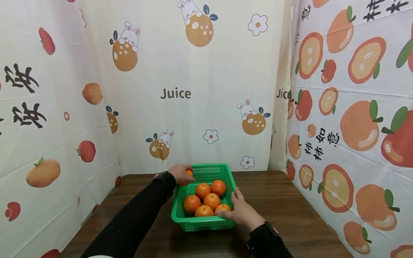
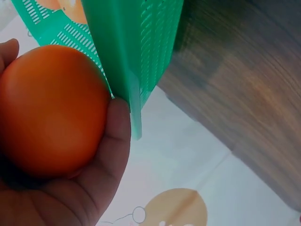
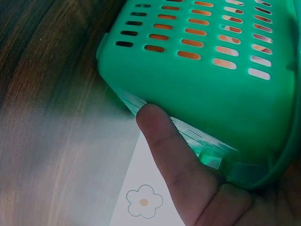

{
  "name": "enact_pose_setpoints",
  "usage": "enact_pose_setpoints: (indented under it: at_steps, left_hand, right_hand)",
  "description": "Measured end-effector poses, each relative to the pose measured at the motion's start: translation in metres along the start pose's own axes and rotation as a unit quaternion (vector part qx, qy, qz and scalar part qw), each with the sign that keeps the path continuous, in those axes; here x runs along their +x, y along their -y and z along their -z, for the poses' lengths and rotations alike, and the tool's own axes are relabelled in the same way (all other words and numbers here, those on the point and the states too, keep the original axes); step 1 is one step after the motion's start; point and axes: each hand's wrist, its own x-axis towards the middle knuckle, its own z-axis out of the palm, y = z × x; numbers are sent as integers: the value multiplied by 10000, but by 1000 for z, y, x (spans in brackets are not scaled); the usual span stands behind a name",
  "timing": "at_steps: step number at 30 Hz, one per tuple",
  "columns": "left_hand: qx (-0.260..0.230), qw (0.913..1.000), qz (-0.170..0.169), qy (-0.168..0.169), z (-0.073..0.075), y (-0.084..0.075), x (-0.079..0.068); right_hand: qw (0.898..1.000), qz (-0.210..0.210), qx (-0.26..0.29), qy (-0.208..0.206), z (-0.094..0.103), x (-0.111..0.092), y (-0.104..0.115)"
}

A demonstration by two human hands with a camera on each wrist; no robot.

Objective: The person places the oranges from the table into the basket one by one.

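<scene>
An orange (image 2: 54,113) sits in my left hand (image 1: 179,174), with the fingers curled round it. This hand is at the back left corner of the green plastic basket (image 1: 206,226), and one fingertip lies right by the basket's rim in the left wrist view. Several more oranges (image 1: 212,201) lie inside, mostly toward the front. My right hand (image 1: 244,212) holds the basket's right side near the front, its thumb reaching over the rim by the front right orange (image 1: 222,208). In the right wrist view, a finger (image 3: 164,141) runs along the slotted outer wall.
The basket stands on a dark brown wooden table (image 1: 267,193). Behind it hangs a cream cloth (image 1: 222,79) with printed rabbits and fruit. Printed fruit cloths also close off the left side (image 1: 71,132) and the right side (image 1: 351,161).
</scene>
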Motion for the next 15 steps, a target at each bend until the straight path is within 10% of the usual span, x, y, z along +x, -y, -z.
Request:
enact_pose_setpoints:
  at_steps: [15]
  left_hand:
    - [338, 9992, 190, 115, -1, -9, 9]
  right_hand:
    - [10000, 10, 11, 19, 0, 1, -3]
